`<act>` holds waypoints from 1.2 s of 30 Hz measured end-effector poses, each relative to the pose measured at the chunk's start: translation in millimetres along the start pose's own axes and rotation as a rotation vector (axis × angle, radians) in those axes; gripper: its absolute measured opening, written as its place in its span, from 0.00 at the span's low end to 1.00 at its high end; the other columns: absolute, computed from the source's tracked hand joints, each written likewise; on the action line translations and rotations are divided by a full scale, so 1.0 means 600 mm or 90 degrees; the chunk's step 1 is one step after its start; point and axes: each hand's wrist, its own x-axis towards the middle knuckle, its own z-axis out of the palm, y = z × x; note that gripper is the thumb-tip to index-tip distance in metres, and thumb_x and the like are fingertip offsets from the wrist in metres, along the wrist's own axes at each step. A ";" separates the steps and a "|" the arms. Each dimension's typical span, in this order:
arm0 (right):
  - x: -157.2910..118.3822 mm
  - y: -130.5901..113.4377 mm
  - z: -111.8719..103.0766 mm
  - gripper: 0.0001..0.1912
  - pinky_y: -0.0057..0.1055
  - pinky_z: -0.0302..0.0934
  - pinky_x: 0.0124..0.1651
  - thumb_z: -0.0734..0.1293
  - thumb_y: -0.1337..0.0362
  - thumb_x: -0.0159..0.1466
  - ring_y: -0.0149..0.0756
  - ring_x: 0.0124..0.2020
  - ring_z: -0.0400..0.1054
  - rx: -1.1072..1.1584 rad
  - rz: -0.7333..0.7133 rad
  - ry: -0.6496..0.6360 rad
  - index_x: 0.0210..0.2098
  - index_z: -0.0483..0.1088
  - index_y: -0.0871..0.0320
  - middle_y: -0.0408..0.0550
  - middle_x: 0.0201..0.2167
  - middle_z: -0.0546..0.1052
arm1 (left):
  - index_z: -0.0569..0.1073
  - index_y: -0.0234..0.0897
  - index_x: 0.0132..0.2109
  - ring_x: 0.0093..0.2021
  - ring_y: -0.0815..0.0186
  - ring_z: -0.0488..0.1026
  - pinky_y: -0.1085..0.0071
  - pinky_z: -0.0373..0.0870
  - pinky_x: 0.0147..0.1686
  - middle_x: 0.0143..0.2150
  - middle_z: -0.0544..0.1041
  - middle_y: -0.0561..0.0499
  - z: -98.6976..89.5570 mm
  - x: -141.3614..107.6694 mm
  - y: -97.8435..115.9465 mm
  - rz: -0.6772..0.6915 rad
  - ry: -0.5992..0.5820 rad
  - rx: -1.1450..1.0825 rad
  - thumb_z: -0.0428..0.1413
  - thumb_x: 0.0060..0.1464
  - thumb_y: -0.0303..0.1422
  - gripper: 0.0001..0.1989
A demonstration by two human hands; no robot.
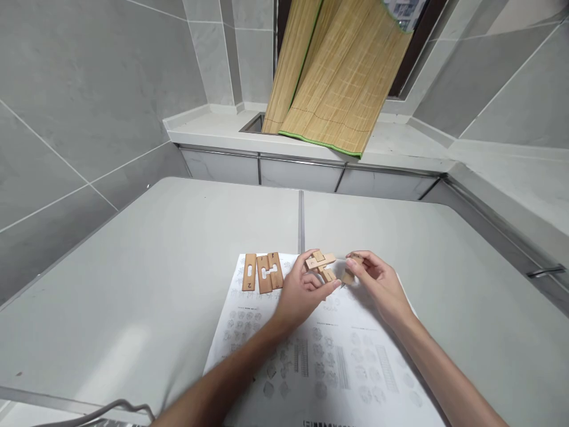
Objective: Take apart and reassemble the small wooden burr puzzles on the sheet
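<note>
My left hand (302, 287) grips a small assembly of interlocking wooden puzzle pieces (320, 261), fingers behind it and thumb along its lower side. A single wooden puzzle piece (348, 276) is pinched in my right hand (377, 281), just right of the assembly, with a narrow gap between them. Part of that piece is covered by my fingers. To the left, flat wooden pieces lie on the printed sheet (249, 350): one with a slot and a number 2 (249, 273), and two notched ones (269, 273) side by side.
The sheet with diagrams lies on a pale folding table (213, 219) with a seam down its middle. A bamboo blind (338, 77) hangs over the white counter (213, 127) behind, by a sink (254, 123). A grey cable (111, 407) runs at the lower left.
</note>
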 end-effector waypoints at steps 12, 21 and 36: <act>-0.011 -0.006 0.010 0.17 0.32 0.61 0.35 0.68 0.48 0.70 0.36 0.31 0.67 -0.108 -0.077 0.034 0.42 0.77 0.55 0.44 0.31 0.76 | 0.64 0.44 0.68 0.27 0.67 0.68 0.71 0.67 0.33 0.25 0.70 0.60 0.002 -0.004 0.002 0.045 0.012 0.114 0.68 0.54 0.42 0.38; -0.027 0.002 0.015 0.10 0.32 0.64 0.34 0.71 0.54 0.69 0.35 0.28 0.67 -0.220 -0.223 0.040 0.44 0.76 0.53 0.43 0.29 0.77 | 0.67 0.46 0.66 0.28 0.68 0.68 0.72 0.68 0.31 0.29 0.72 0.58 -0.001 -0.003 -0.004 0.099 0.026 0.204 0.69 0.52 0.41 0.36; -0.037 -0.003 0.014 0.10 0.37 0.65 0.32 0.67 0.53 0.71 0.39 0.25 0.68 -0.346 -0.299 0.007 0.44 0.77 0.50 0.47 0.29 0.79 | 0.71 0.46 0.64 0.28 0.69 0.66 0.70 0.71 0.33 0.41 0.76 0.52 0.000 -0.003 -0.013 0.185 0.007 0.276 0.66 0.52 0.33 0.32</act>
